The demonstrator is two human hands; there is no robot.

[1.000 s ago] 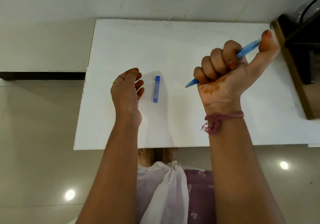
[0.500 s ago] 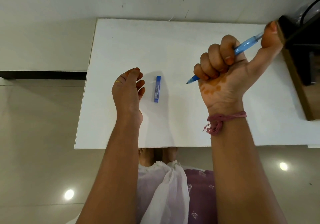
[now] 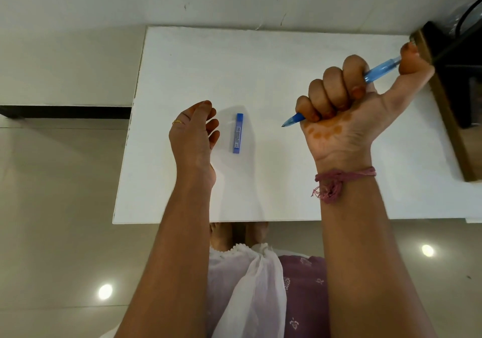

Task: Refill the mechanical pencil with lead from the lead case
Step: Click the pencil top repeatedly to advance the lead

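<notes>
A blue mechanical pencil is gripped in the fist of the right hand, which is raised above the white surface; four fingers are curled round the barrel and the thumb is stretched out along it, with the thumb tip set against the pencil's far end. The pencil is held at a slant, its pointed tip emerging below the little finger and directed toward the left hand, while the translucent rear part shows between the index finger and the thumb. Orange stain marks are seen on the palm of the right hand, and a pink thread bracelet is tied round its wrist. The left hand is held over the surface with nothing in it, its fingers loosely curled and apart; a thin gold ring is worn on one finger. The blue lead case is laid flat on the surface between the two hands, just to the right of the left hand's fingertips and not touched by them, with its long side pointing away from the person and a pale label on its upper face. A dark wooden-edged object is seen beyond the right hand's thumb, at the surface's right edge.
</notes>
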